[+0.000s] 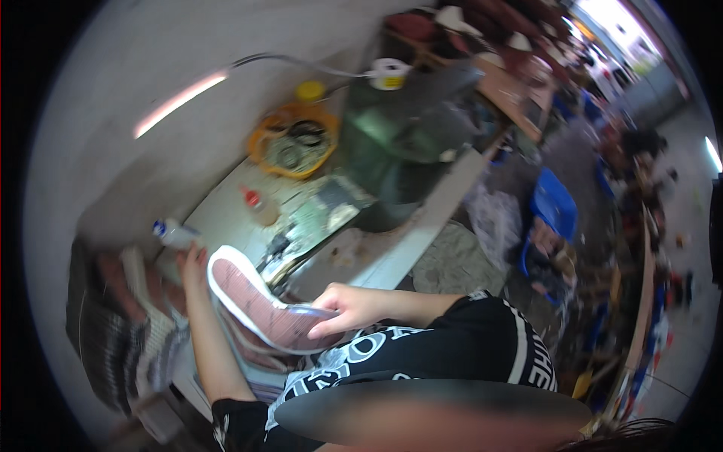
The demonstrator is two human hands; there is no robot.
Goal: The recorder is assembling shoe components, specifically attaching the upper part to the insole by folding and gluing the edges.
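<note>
Head view; clock directions run from the right hand (339, 309).

1. We see it closed over the edge of a pink, white-edged boot-shaped piece (256, 297) reaching toward 10 o'clock.
2. Left hand (193, 262), 10 o'clock: fingers at a blue-capped white bottle (176, 235); we cannot tell whether they grip it.
3. Red-tipped bottle (261, 208), 11 o'clock; orange basin (254, 147) beyond.
4. Blue basket (553, 202), 2 o'clock.

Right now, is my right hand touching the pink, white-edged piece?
Touching: the head view shows your right hand gripping the pink piece at its right end.
</note>
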